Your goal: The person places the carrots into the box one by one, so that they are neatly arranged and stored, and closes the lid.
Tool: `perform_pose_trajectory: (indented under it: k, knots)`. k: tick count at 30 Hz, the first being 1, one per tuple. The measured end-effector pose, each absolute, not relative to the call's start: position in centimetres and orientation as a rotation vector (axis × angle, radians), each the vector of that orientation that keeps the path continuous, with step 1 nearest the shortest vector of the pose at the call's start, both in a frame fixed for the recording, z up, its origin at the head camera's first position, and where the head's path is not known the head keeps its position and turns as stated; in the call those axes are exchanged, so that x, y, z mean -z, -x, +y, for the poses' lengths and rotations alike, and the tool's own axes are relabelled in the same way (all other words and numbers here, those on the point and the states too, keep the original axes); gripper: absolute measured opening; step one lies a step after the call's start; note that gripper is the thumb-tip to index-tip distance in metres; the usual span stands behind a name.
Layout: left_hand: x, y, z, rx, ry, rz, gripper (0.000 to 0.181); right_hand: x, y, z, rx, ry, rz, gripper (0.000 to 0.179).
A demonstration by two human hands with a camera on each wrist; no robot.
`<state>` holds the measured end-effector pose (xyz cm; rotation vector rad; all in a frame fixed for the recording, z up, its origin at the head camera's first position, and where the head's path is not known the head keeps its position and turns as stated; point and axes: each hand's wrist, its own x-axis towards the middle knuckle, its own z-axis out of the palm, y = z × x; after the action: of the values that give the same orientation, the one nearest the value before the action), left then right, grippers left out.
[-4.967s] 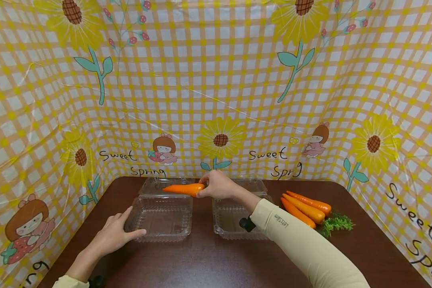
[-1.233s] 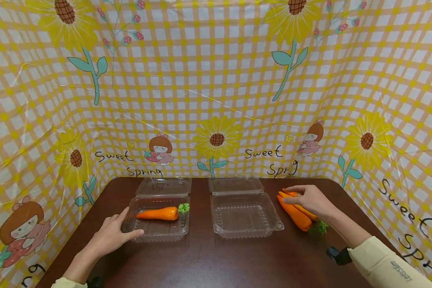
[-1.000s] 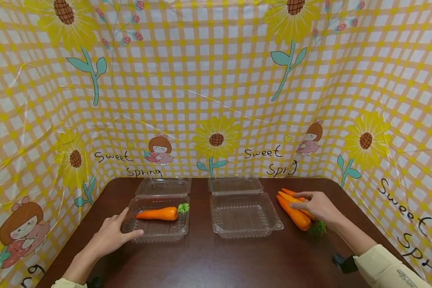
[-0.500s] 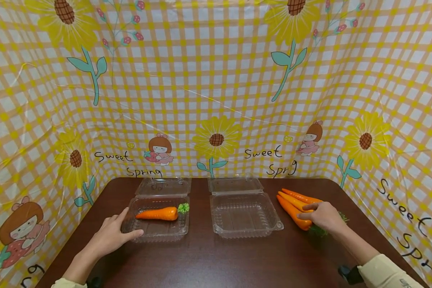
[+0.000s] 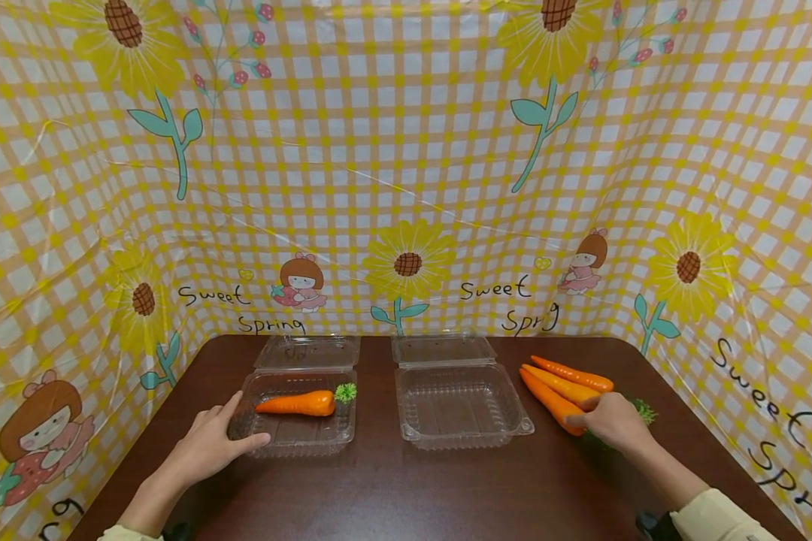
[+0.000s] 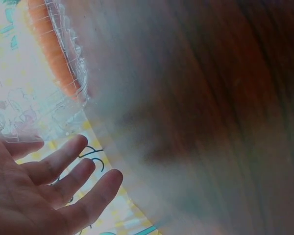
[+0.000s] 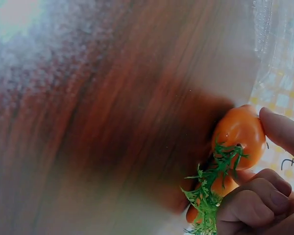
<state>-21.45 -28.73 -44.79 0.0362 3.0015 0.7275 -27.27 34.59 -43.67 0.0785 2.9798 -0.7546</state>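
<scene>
Where the head view looks down on the dark brown wooden table (image 5: pixel 406 496), my right hand (image 5: pixel 612 421) is at the thick, near end of the closest smooth orange tapering carrot (image 5: pixel 544 398), thumb and fingertips bent about it. Its long axis runs diagonally: the pointed tip lies away from me and to the left, beyond my fingertips, just beside the right clear plastic hinged box (image 5: pixel 456 437). Two more orange carrots (image 5: pixel 573 373) fan out on its far side. My left hand (image 5: pixel 206 443) is well apart from this bunch, beside the left clear plastic hinged box (image 5: pixel 345 436), which holds one orange carrot with a leafy top (image 5: pixel 298 403) lying crosswise, tip to the left; so my right is by far the nearer. From the left wrist, I see my left fingers spread loosely, gripping nothing, near the box's edge; whether they touch it I cannot tell. From the right wrist, the closest carrot's rounded end faces me, pinched between my fingers on opposite sides, its frilly green leaves (image 7: pixel 208 196) hanging loose beside my curled knuckles.
</scene>
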Motion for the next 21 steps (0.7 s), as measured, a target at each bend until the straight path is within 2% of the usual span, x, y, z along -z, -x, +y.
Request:
perform_pose_trajectory:
  k: [16,21]
  knots:
    - [44.69,21.28,-28.61,-0.742,-0.033,3.001,0.112,44.01,27.02,34.90,0.840,-0.145,2.945,0.070]
    - [44.77,21.38,-28.64,-0.740,-0.009,2.984,0.112,43.96,27.03,34.85,0.892,-0.172,2.938,0.060]
